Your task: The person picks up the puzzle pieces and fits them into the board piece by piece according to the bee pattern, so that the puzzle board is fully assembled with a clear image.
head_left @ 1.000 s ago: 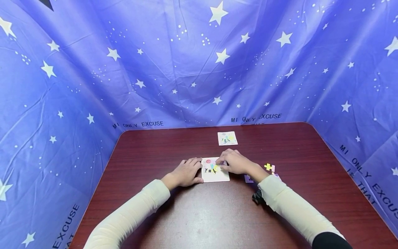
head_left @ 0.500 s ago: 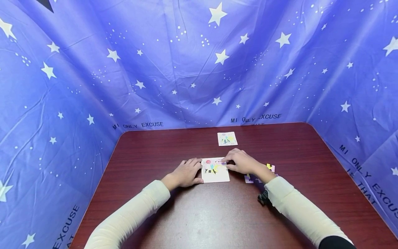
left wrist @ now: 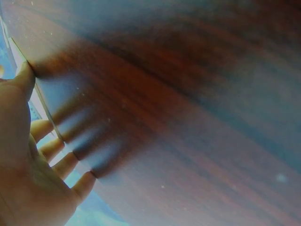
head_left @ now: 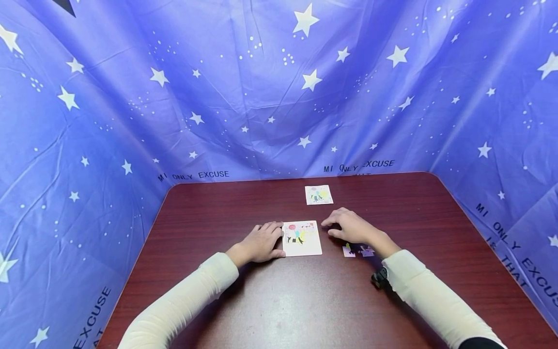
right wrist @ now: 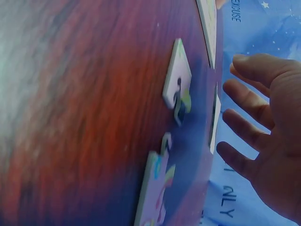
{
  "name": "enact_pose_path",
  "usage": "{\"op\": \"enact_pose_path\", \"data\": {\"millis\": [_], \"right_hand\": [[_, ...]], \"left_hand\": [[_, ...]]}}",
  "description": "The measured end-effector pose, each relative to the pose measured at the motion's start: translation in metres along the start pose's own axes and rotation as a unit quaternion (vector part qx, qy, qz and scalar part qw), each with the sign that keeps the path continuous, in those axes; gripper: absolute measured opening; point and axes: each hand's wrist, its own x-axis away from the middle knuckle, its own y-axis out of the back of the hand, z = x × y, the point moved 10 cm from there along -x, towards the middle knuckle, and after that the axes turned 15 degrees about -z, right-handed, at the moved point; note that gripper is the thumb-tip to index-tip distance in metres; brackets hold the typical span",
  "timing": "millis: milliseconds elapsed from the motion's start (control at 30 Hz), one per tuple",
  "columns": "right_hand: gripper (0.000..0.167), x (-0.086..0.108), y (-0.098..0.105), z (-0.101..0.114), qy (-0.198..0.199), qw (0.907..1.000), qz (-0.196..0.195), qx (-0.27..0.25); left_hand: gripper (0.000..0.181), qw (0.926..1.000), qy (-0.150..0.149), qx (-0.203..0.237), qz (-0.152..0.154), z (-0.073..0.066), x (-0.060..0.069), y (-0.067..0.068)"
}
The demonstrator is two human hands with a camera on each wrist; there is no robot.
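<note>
1. At the left edge of the white board: left hand, fingers spread wide along the side, thumb at the near corner; nothing gripped.
2. Just off the right side of the board: right hand, fingers loosely bent, clear gap between thumb and forefinger, nothing held.
3. Between the hands: same board, flat, coloured picture in the upper part, near strip plain white.
4. Just nearer than the right hand: purple puzzle pieces, in two spots apart, the right-hand lot close by the forearm.
5. Beyond the board, well apart: picture card, flat on dark red table.
6. Outermost: cream sleeves, black device at right wrist, starry blue cloth behind.
</note>
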Motion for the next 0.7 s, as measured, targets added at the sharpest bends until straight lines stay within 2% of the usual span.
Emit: {"op": "enact_pose_path", "data": {"millis": [433, 700], "right_hand": [[0.027, 0.024, 0.019, -0.034, -0.050, 0.9987, -0.009, 0.005], [0.026, 0.040, 0.031, -0.050, -0.059, 0.9978, -0.023, 0.020]], "left_hand": [[0.062, 1.0000, 0.000, 0.000, 0.001, 0.000, 0.000, -0.001], [0.063, 1.0000, 0.001, 0.001, 0.001, 0.000, 0.001, -0.001]]}}
